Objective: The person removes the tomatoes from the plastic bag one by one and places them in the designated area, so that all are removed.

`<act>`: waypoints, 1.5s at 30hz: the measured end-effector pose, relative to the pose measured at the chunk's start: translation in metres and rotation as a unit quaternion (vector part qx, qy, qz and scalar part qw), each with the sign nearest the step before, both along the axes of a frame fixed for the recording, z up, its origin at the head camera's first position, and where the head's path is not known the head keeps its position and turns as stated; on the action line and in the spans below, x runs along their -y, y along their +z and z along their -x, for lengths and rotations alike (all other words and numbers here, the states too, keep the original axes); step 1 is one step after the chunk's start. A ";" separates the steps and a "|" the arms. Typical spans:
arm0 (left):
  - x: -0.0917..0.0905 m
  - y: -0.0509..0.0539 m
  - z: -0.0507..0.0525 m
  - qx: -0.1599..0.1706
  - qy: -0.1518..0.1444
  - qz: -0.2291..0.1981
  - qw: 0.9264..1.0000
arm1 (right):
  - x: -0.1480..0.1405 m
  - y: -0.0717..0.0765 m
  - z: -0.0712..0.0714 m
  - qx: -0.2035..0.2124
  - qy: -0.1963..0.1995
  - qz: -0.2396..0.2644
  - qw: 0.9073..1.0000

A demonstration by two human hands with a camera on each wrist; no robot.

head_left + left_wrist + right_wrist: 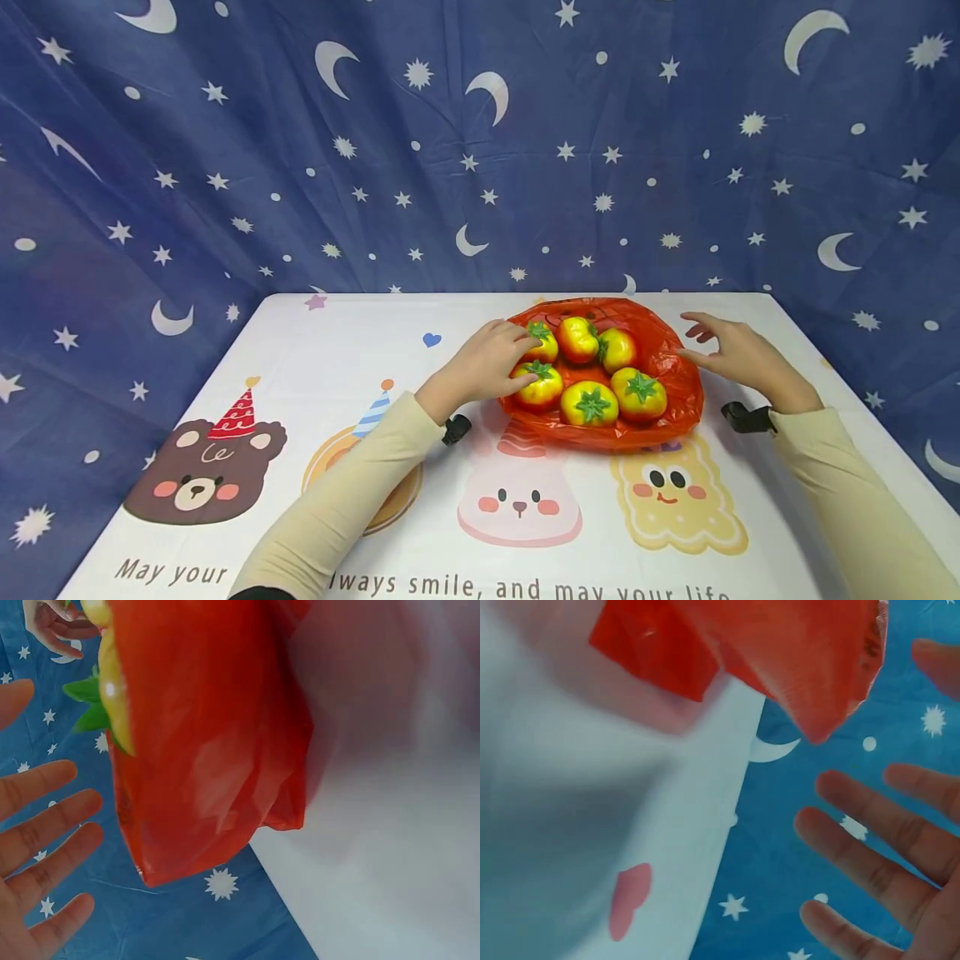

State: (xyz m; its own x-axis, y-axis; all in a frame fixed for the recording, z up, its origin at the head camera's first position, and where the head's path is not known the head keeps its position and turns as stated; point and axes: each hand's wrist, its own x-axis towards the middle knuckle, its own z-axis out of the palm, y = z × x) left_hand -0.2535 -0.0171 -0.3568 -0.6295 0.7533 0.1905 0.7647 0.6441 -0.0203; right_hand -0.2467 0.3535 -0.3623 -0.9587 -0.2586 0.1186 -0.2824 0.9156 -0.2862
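Left hand [486, 362] over red bag [678, 387], right hand [742, 357] just beside; both loosely spread, holding nothing.

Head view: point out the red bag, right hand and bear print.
Red bag [681, 395]: head view, its right side wall.
Right hand [738, 353]: head view, back of the hand.
Bear print [199, 467]: head view, middle of the face.

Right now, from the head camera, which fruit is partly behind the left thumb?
The front-left fruit in the red bag: the thumb of the left hand overlaps it, while no thumb covers the other five.
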 end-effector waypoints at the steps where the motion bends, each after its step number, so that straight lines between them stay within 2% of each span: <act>1: 0.000 -0.001 0.000 0.000 0.000 -0.001 1.000 | -0.002 -0.002 0.000 0.005 -0.003 0.004 1.000; 11: -0.002 -0.013 -0.001 0.011 0.004 0.002 1.000 | -0.011 -0.018 0.002 0.056 -0.018 0.018 0.998; 19: -0.004 -0.025 -0.002 0.015 0.027 0.036 0.999 | -0.007 -0.020 -0.001 0.067 -0.031 0.024 0.997; 25: -0.005 -0.028 -0.003 0.020 0.041 0.050 0.998 | -0.003 -0.016 -0.002 0.015 -0.005 0.025 1.000; 31: -0.005 -0.031 -0.003 0.022 0.046 0.050 0.997 | 0.003 -0.007 -0.007 -0.024 -0.003 0.040 0.999; 38: -0.006 -0.032 -0.003 0.033 0.057 0.048 0.997 | 0.013 0.003 -0.013 -0.094 -0.003 0.055 0.994; 45: -0.006 -0.033 -0.005 0.035 0.065 0.053 0.996 | 0.026 0.010 -0.014 -0.145 0.001 0.054 0.988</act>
